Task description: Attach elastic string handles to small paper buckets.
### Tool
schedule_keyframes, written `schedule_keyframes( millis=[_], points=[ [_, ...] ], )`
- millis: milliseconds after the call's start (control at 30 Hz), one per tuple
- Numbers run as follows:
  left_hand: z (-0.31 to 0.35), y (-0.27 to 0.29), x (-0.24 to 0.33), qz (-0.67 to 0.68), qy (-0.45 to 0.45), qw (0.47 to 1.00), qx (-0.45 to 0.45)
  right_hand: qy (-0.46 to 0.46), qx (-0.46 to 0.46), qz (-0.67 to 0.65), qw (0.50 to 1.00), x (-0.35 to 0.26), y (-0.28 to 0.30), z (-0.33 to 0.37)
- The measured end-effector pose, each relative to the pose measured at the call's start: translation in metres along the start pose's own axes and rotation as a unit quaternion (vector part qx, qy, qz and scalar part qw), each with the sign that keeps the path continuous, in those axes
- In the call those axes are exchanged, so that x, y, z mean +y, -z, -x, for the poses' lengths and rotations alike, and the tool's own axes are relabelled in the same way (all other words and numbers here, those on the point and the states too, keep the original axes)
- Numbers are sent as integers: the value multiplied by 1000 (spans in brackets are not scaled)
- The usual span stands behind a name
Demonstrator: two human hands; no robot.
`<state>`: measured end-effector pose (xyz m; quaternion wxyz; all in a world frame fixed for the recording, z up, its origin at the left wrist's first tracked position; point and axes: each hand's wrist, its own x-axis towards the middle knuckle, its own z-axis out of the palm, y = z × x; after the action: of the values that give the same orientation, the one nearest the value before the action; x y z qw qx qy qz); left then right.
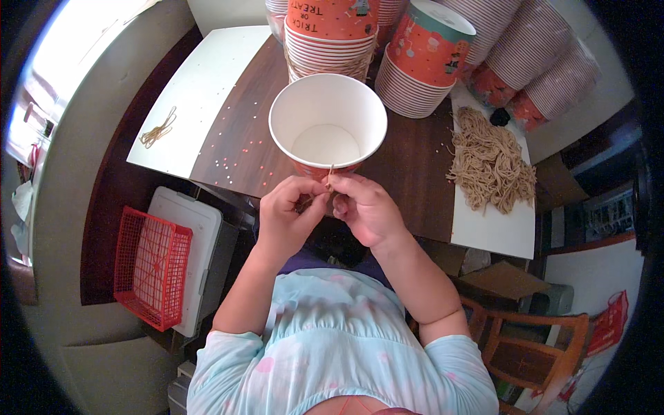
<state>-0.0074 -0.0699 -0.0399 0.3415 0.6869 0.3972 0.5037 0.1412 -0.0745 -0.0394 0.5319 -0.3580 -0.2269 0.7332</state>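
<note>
A large paper bucket [286, 114], white inside and orange outside, stands open end up at the table's near edge. In front of its near side my two hands meet, fingertips close together. My left hand [290, 211] is closed in a pinch on a thin tan cord. My right hand [370, 207] pinches the same cord [332, 168], whose short end sticks up between the fingers beside the bucket's wall. Most of the cord is hidden by my fingers, so I cannot tell whether it is knotted or passes through the bucket.
Stacked orange buckets [330, 52] rise behind, with another stack [418, 76] to their right. A heap of tan cords [490, 162] lies at the right, a few cords [159, 128] at the left. Small paper dots dot the brown table [232, 149]. A red basket [152, 266] sits lower left.
</note>
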Motion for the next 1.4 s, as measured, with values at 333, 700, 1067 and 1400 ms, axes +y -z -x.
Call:
schedule_keyframes(
  millis=[333,700,1067,1400],
  points=[
    [-1,3,-1,164,143,976,9,86,48,202,974,-6,6,2],
    [-2,5,-5,240,175,955,-9,266,93,418,864,-17,-4,11],
    [0,8,-8,293,184,937,-43,250,81,403,877,-17,-2,12],
    [-3,11,0,338,196,918,-68,140,9,263,955,-11,9,9]
  ],
)
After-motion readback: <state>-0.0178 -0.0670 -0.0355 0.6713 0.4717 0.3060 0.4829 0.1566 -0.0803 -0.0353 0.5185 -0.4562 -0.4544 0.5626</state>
